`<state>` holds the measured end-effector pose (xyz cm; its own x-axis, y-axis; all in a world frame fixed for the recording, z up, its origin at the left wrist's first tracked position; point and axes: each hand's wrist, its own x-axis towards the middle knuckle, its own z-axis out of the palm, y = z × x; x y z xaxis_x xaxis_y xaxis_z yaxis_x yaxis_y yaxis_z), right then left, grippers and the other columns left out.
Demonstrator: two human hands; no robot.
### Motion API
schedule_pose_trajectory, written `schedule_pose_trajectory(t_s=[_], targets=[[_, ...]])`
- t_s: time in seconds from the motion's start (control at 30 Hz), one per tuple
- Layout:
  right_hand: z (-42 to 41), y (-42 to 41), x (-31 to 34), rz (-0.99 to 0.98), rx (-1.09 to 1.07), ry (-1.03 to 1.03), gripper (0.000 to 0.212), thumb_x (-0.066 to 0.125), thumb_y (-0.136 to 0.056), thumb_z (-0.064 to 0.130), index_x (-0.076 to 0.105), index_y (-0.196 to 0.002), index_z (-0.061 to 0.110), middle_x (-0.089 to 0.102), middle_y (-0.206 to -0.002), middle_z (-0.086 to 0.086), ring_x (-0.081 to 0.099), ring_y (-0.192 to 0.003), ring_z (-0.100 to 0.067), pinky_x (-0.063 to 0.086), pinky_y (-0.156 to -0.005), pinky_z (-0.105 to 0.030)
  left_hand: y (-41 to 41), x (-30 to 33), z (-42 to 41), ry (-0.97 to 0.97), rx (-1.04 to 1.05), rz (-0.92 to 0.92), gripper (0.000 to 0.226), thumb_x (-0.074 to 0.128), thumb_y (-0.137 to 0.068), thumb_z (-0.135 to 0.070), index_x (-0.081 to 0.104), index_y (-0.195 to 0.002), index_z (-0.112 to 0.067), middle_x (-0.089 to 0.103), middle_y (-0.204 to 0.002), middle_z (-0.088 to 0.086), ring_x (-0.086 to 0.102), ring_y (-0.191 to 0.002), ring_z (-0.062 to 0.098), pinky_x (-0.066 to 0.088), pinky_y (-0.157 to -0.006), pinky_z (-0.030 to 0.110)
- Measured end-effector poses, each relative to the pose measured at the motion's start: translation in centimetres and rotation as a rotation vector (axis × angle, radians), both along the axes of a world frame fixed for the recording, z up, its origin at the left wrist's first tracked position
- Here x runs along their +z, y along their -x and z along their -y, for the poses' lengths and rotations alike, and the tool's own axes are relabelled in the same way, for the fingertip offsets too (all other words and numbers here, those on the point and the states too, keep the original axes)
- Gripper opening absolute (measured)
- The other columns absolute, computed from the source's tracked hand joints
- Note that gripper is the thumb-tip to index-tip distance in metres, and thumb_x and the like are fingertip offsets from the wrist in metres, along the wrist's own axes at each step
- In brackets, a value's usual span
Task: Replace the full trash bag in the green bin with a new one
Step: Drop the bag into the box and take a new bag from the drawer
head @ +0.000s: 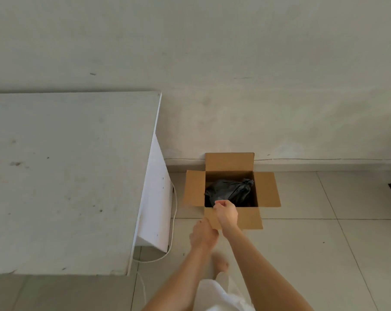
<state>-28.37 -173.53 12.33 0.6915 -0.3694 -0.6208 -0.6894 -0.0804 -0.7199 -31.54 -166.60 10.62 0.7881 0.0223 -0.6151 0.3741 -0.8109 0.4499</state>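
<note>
Trash bag in an open cardboard box on the tiled floor by the wall.

Black and knotted, the bag lies with its long axis left to right, knot toward the box's far right corner. Right hand reaches over the near flap, fingers curled near the bag; contact unclear. Left hand hangs lower, loosely curled, holding nothing visible. No readable writing. White table stands left.

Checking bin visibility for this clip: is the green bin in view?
No: only the open cardboard box holding the tied dark trash bag stands by the wall.
</note>
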Motion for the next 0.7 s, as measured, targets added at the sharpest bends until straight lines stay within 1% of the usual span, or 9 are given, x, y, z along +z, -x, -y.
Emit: schedule_pose_trajectory(t_s=[0.1, 0.23, 0.3, 0.37, 0.43, 0.47, 0.53, 0.63, 0.7], targets=[[-5.8, 5.1, -0.2, 0.036, 0.021, -0.011, 0.031, 0.041, -0.094, 0.013, 0.055, -0.120, 0.004, 0.058, -0.120, -0.015, 0.053, -0.097, -0.026, 0.043, -0.076, -0.031, 5.6, 1.0, -6.1, 0.040, 0.041, 0.054, 0.037, 0.044, -0.090, -0.015, 0.044, -0.125, -0.005, 0.049, -0.131, 0.011, 0.051, -0.117, 0.028, 0.045, -0.096, 0.037], [-14.4, 13.1, -0.1, 0.028, 0.082, -0.027, 0.031, 0.040, -0.092, 0.010, 0.057, -0.115, 0.000, 0.061, -0.116, -0.015, 0.048, -0.078, -0.021, 0.036, -0.054, -0.023, 13.7, 2.9, -15.8, 0.044, 0.213, 0.069, 0.034, 0.048, -0.087, -0.013, 0.051, -0.120, -0.002, 0.056, -0.123, 0.014, 0.053, -0.116, 0.032, 0.045, -0.093, 0.034], [-18.5, 16.5, 0.7, 0.035, 0.149, -0.094, 0.029, 0.039, -0.091, 0.007, 0.057, -0.111, -0.003, 0.060, -0.104, -0.013, 0.046, -0.078, -0.019, 0.033, -0.054, -0.024, 17.3, 3.9, -20.4, -0.020, 0.277, 0.040, 0.033, 0.047, -0.087, -0.013, 0.054, -0.117, -0.001, 0.057, -0.123, 0.017, 0.053, -0.116, 0.033, 0.046, -0.094, 0.037], [-21.8, 18.9, 1.9, 0.031, 0.194, -0.143, 0.022, 0.040, -0.090, 0.007, 0.060, -0.100, 0.002, 0.054, -0.089, -0.010, 0.045, -0.079, -0.018, 0.031, -0.052, -0.024, 19.8, 5.0, -23.8, -0.043, 0.341, 0.018, 0.033, 0.045, -0.088, -0.011, 0.051, -0.119, -0.001, 0.054, -0.126, 0.017, 0.051, -0.118, 0.033, 0.043, -0.096, 0.037], [-24.4, 20.1, 2.5, 0.010, 0.219, -0.150, 0.017, 0.040, -0.087, 0.008, 0.055, -0.078, 0.010, 0.049, -0.076, -0.007, 0.041, -0.067, -0.018, 0.028, -0.049, -0.023, 20.7, 5.9, -26.0, -0.030, 0.394, 0.042, 0.032, 0.046, -0.088, -0.010, 0.050, -0.119, -0.002, 0.054, -0.126, 0.017, 0.051, -0.118, 0.032, 0.043, -0.096, 0.036], [-25.3, 20.4, 2.6, 0.001, 0.222, -0.150, 0.018, 0.040, -0.086, 0.007, 0.052, -0.073, 0.011, 0.045, -0.068, -0.004, 0.037, -0.061, -0.015, 0.027, -0.048, -0.023, 20.8, 6.2, -26.8, -0.025, 0.415, 0.064, 0.031, 0.047, -0.087, -0.009, 0.051, -0.117, -0.001, 0.055, -0.125, 0.017, 0.052, -0.117, 0.032, 0.043, -0.095, 0.036], [-26.6, 20.6, 2.7, -0.004, 0.233, -0.134, 0.015, 0.039, -0.086, 0.004, 0.052, -0.079, 0.009, 0.042, -0.063, 0.000, 0.036, -0.057, -0.013, 0.027, -0.049, -0.023, 20.8, 6.6, -28.1, -0.011, 0.444, 0.093, 0.030, 0.048, -0.087, -0.009, 0.052, -0.115, -0.001, 0.056, -0.123, 0.016, 0.053, -0.115, 0.031, 0.043, -0.094, 0.035], [-28.3, 20.5, 2.7, -0.022, 0.268, -0.103, 0.012, 0.040, -0.085, 0.003, 0.051, -0.084, 0.007, 0.042, -0.063, 0.000, 0.042, -0.064, -0.019, 0.028, -0.048, -0.023, 21.4, 7.1, -29.9, 0.004, 0.456, 0.103, 0.029, 0.048, -0.088, -0.009, 0.052, -0.115, -0.001, 0.057, -0.122, 0.015, 0.054, -0.114, 0.030, 0.043, -0.091, 0.033], [-29.3, 20.6, 3.0, -0.039, 0.297, -0.053, 0.012, 0.039, -0.084, 0.003, 0.051, -0.085, 0.006, 0.043, -0.066, -0.002, 0.042, -0.064, -0.019, 0.031, -0.050, -0.024, 22.1, 6.9, -31.0, 0.017, 0.458, 0.098, 0.028, 0.047, -0.089, -0.009, 0.052, -0.114, 0.000, 0.057, -0.121, 0.017, 0.054, -0.112, 0.031, 0.043, -0.090, 0.034]])
